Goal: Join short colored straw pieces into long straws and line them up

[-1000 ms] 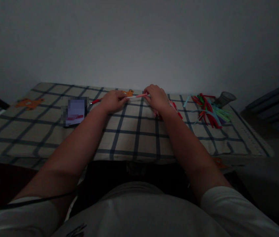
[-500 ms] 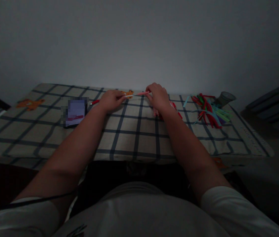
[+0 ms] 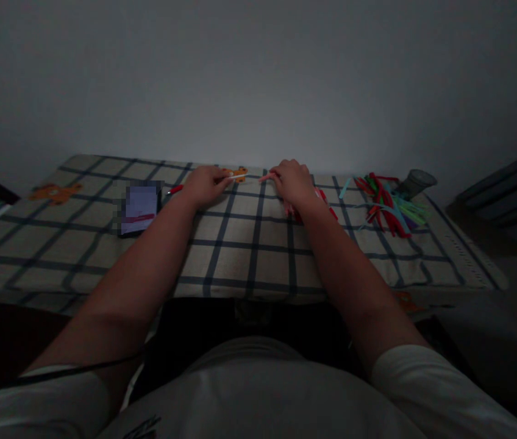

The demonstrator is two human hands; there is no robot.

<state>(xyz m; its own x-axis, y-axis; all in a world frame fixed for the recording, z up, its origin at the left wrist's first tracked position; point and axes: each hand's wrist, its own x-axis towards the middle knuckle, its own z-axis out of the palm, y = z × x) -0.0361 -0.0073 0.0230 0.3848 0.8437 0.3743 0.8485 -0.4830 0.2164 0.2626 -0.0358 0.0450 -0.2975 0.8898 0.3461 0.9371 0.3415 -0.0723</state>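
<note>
My left hand (image 3: 206,186) pinches a thin white stick (image 3: 239,176) that points right, over the far part of the table. Facing it, a pink strip (image 3: 266,177) pokes out from the closed fingers of my right hand (image 3: 292,182). A small gap lies between the stick's tip and the strip. Beneath and beside my right hand are red and pink pieces (image 3: 325,200), partly covered by the wrist. Next to my left wrist lies a red pen (image 3: 175,189).
A checked cloth (image 3: 233,262) covers the table, which meets a plain wall. At left lies a phone (image 3: 142,207) with a lit screen. On the right are a bundle of coloured strips (image 3: 389,210) and a tipped glass (image 3: 417,182).
The white stick and the pink strip, joined end to end before, are now apart. My right hand has dropped slightly, and the strip tilts down to the left.
</note>
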